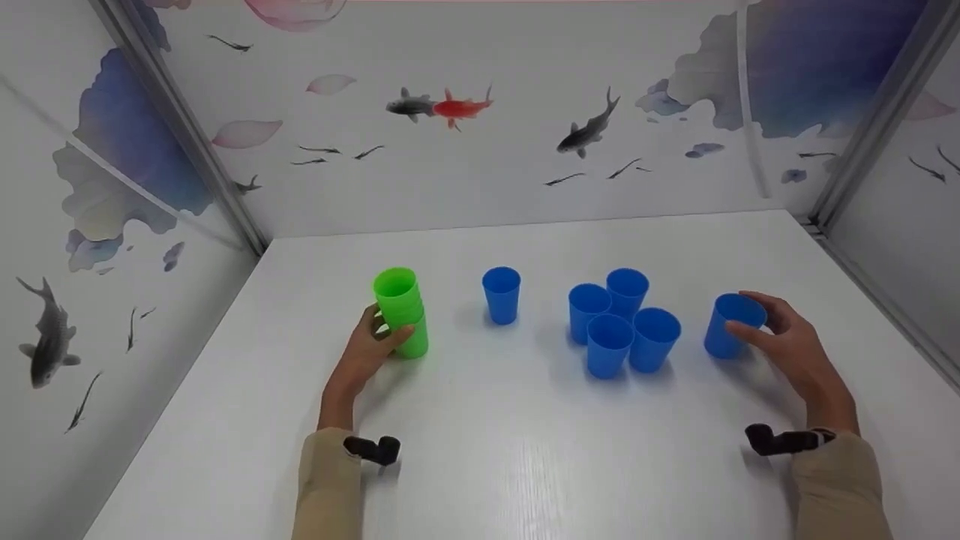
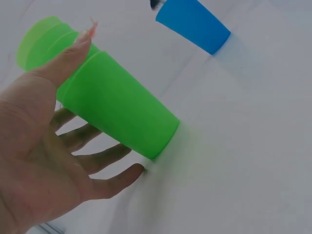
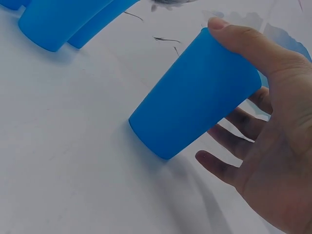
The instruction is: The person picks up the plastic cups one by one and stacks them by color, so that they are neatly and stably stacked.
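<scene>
On the left, a stack of nested green cups (image 1: 409, 337) stands upright on the white table. My left hand (image 1: 366, 351) holds it from the left side, thumb across the near face and fingers behind; the left wrist view shows the thumb on the stacked rims of the green cups (image 2: 122, 105). At the right, my right hand (image 1: 791, 341) grips a single upright blue cup (image 1: 724, 334) near its rim. In the right wrist view the thumb lies at the top of this blue cup (image 3: 190, 97), with the fingers behind it.
Several blue cups (image 1: 609, 349) stand in a tight cluster left of my right hand. One more blue cup (image 1: 502, 298) stands alone between the cluster and the green stack. Printed wall panels (image 1: 480, 180) bound the white table (image 1: 525, 450) at the back and sides.
</scene>
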Demonstrator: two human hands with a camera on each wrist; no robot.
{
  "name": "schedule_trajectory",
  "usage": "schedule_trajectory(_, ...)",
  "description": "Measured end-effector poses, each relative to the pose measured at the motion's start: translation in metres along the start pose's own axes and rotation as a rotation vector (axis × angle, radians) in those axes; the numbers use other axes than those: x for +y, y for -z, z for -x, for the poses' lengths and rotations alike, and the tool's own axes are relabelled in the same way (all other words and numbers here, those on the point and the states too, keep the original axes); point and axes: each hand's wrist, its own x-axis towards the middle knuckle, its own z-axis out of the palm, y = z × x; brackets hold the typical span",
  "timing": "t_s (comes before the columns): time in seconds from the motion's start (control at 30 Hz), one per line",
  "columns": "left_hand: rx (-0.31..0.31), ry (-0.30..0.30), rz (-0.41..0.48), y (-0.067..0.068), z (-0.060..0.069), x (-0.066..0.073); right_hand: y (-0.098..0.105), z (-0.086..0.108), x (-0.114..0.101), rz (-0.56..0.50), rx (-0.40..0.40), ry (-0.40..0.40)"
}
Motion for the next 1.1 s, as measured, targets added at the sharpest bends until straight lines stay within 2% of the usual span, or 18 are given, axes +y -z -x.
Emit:
schedule_trajectory(0.13,0.011,-0.007,-0.001,0.010,0.005,0.008,0.000,0.000,0.003,-0.006,-0.005,-0.003)
schedule_trajectory(0.37,0.079,-0.085,0.005,0.025,0.019,0.037,0.003,0.001,0.005,-0.011,-0.025,-0.022)
schedule_trajectory(0.6,0.163,-0.169,-0.018,0.027,0.035,0.067,0.003,0.000,0.005,-0.042,-0.028,-0.045)
schedule_trajectory(0.73,0.227,-0.232,-0.053,0.020,0.045,0.086,0.002,-0.002,0.004,-0.051,-0.030,-0.047)
schedule_trajectory(0.83,0.258,-0.284,-0.044,0.009,0.051,0.098,0.001,-0.003,0.003,-0.053,-0.036,-0.048)
schedule_trajectory(1.0,0.226,-0.353,0.070,-0.018,0.055,0.112,0.000,-0.002,0.004,-0.059,-0.036,-0.048)
schedule_trajectory(1.1,0.196,-0.360,0.094,-0.035,0.052,0.114,-0.002,-0.002,0.004,-0.062,-0.035,-0.035)
